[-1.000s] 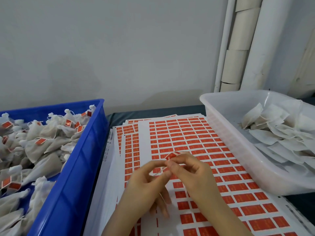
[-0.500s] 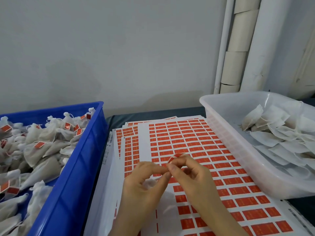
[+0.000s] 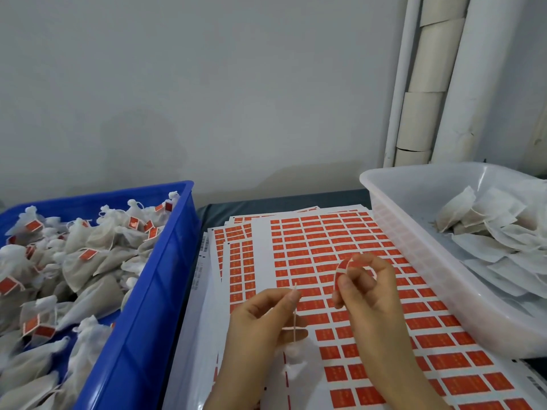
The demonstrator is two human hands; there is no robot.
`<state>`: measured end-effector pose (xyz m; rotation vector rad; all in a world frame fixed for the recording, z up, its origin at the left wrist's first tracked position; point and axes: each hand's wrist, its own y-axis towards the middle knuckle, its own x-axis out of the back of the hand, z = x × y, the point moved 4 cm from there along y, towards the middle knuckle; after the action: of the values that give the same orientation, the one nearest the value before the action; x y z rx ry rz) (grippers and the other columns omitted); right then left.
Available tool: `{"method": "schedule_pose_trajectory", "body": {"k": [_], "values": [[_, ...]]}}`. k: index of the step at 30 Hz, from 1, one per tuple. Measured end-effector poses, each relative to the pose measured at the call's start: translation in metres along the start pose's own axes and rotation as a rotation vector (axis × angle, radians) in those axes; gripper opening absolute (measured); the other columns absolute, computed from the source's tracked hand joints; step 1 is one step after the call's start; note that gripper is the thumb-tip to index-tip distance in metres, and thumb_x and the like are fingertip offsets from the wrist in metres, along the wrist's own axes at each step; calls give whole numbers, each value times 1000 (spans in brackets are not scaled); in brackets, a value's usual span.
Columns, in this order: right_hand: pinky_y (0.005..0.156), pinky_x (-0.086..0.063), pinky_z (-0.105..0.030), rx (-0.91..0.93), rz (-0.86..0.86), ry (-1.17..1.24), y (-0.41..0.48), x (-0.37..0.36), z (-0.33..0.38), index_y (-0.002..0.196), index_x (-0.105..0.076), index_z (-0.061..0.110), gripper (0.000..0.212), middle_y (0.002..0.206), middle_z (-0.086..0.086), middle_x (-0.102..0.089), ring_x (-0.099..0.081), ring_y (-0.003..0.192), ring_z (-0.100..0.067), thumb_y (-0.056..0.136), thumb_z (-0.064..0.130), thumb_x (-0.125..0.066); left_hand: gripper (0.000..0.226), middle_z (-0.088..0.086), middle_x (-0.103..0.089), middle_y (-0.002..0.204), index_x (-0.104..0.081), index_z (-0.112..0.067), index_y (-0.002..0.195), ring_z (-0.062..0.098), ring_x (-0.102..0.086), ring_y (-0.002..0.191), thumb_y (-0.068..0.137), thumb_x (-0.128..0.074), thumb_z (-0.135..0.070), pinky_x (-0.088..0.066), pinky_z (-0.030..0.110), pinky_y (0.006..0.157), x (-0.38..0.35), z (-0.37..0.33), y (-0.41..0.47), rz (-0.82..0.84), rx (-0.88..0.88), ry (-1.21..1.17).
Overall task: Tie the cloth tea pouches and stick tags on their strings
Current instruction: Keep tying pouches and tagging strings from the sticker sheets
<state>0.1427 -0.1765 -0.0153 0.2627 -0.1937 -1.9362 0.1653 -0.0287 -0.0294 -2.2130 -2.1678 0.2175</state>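
String point(image 3: 295, 319) stands almost upright over the sticker sheet point(image 3: 319, 232), its long axis running toward and away from me, and the coming move turns on that. At the sheet's left edge, just beside it, the blue crate point(image 3: 165, 261) is heaped with tied and tagged pouches point(image 3: 88, 247). Over the sheet's near half, my left hand point(image 3: 260, 322) pinches the string between thumb and forefinger close to its top end, with the other fingers curled below. The pouch point(image 3: 291, 361) it belongs to lies under that hand on the sheet, partly hidden. Just right of the string and slightly farther up the sheet, my right hand point(image 3: 370, 294) pinches a peeled red tag point(image 3: 350, 263) between thumb and fingertip, bent into an arch; which face is sticky I cannot tell. Tag and string are near but apart. I judge the tag must cross leftward and fold around the string's upright run. Over the sheet's right edge, the clear tub point(image 3: 414, 232) holds flat untied pouches point(image 3: 488, 226).
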Motion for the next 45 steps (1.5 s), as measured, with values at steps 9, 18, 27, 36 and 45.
{"method": "schedule_pose_trajectory", "body": {"k": [9, 18, 27, 36, 45], "values": [[63, -47, -6, 104, 122, -89, -4, -4, 3, 85, -64, 32, 24, 78, 18, -66, -62, 78, 0, 71, 47, -53, 10, 0, -76, 81, -73, -18, 86, 20, -73, 73, 86, -66, -26, -58, 30, 60, 2, 3, 2, 40, 71, -79], [68, -46, -4, 147, 307, -181, -12, -19, 4, 110, -50, 49, 33, 83, 21, -61, -60, 89, 3, 77, 43, -53, 13, 3, -75, 93, -74, -22, 90, 24, -73, 83, 85, -62, -26, -59, 34, 68, 3, 3, 0, 114, 18, -86], [70, -49, -8, 116, 320, -155, -12, -20, -2, 112, -44, 51, 43, 81, 13, -61, -62, 85, -3, 74, 42, -62, 19, 0, -75, 95, -77, -31, 84, 23, -73, 87, 73, -62, -36, -58, 33, 67, 2, -1, -1, 191, -4, -130], [68, -49, -9, 134, 312, -182, -12, -21, -5, 108, -45, 52, 42, 80, 15, -60, -61, 82, -3, 82, 27, -66, 21, 2, -74, 103, -77, -27, 89, 26, -71, 95, 73, -65, -32, -59, 38, 71, 2, -1, -3, 238, 11, -192], [67, -50, -10, 131, 301, -207, -13, -23, -11, 109, -46, 49, 37, 78, 15, -59, -60, 80, -3, 83, 29, -65, 18, 3, -74, 98, -78, -28, 83, 24, -72, 91, 72, -64, -32, -60, 41, 72, 1, 0, -3, 237, -21, -173]]}}
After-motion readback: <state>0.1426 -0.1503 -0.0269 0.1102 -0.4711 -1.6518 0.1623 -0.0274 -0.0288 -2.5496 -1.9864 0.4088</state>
